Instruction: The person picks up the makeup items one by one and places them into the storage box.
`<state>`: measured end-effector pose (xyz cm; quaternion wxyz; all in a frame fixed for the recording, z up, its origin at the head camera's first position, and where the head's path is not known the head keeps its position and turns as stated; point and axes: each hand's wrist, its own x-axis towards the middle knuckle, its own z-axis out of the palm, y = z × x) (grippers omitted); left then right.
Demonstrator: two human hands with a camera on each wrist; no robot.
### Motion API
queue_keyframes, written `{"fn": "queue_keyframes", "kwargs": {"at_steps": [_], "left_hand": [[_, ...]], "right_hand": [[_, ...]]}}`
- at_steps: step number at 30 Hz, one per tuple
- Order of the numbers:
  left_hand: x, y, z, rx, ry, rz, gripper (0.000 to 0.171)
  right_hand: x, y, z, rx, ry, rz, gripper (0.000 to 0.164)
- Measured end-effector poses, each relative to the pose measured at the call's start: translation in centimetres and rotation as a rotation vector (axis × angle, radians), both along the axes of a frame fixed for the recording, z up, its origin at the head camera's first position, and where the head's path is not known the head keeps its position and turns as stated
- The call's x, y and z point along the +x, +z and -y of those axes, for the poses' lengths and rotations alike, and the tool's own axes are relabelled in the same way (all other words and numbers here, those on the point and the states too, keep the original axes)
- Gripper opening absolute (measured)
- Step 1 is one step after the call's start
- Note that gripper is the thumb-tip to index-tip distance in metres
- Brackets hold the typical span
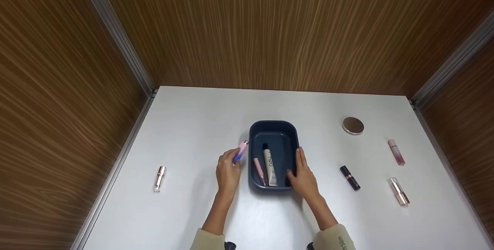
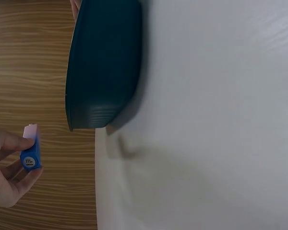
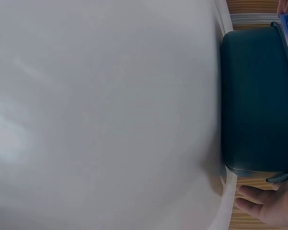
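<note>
A dark blue rectangular bin (image 1: pixel 273 125) stands on the white table. Inside it lie a white tube with a black cap (image 1: pixel 269 165) and a slim pink cosmetic tube (image 1: pixel 259 170). My left hand (image 1: pixel 228 171) pinches a pink-and-blue lipstick (image 1: pixel 240 152) between thumb and fingers, just outside the bin's left rim. In the left wrist view a round label shows on the blue end of the lipstick (image 2: pixel 31 151), held above table level. With its thumb inside and fingers along the outside, my right hand (image 1: pixel 305 178) holds the bin's right wall.
Left on the table lies a lip gloss tube (image 1: pixel 159 179). To the right are a round compact (image 1: pixel 353 125), a black lipstick (image 1: pixel 350 178), a pink lip gloss (image 1: pixel 396 152) and a clear-and-rose-gold tube (image 1: pixel 398 191). Wood-grain panels (image 1: pixel 262 30) enclose the table's back and sides.
</note>
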<state>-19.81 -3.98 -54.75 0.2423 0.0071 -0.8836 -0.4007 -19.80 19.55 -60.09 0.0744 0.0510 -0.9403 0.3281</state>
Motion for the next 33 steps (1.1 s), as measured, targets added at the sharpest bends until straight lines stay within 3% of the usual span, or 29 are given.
{"fn": "queue_keyframes", "kwargs": {"at_steps": [17, 33], "left_hand": [[0.5, 0.1, -2.0, 0.019, -0.047, 0.035, 0.035], [1.1, -0.3, -3.7, 0.022, -0.104, 0.044, 0.032]], "right_hand": [[0.1, 0.1, -0.1, -0.017, 0.017, -0.032, 0.075], [-0.1, -0.1, 0.0, -0.014, -0.001, 0.008, 0.076]]}}
